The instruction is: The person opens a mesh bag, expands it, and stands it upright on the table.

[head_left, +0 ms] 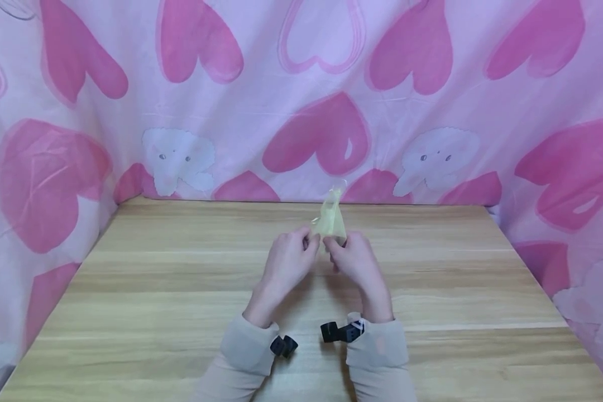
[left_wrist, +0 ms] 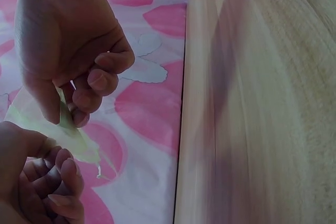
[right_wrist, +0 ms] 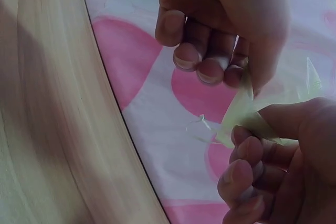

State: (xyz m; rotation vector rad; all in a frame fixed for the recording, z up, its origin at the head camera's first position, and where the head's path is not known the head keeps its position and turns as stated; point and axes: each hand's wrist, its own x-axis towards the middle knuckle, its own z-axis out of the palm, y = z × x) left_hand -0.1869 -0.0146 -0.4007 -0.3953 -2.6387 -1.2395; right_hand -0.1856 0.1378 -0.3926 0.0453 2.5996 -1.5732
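A small, sheer, pale yellow drawstring pouch [head_left: 333, 219] is held up between both hands, near the far side of the table. My left hand [head_left: 288, 259] pinches its lower left edge between thumb and curled fingers. On the opposite edge, my right hand [head_left: 358, 258] has a matching pinch. Thin knotted cords trail from the pouch [left_wrist: 83, 145] in the left wrist view. Close up in the right wrist view, the thumbs press the fabric [right_wrist: 240, 113] against the fingers, with the two hands only a little apart. Fingers partly hide the gripped edge.
A wood-grain table [head_left: 156, 312] spreads beneath the hands. A pink curtain [head_left: 241, 123] with hearts and cartoon animals hangs behind it and along both sides. Small black cameras [head_left: 283, 346] are strapped at the sleeve cuffs.
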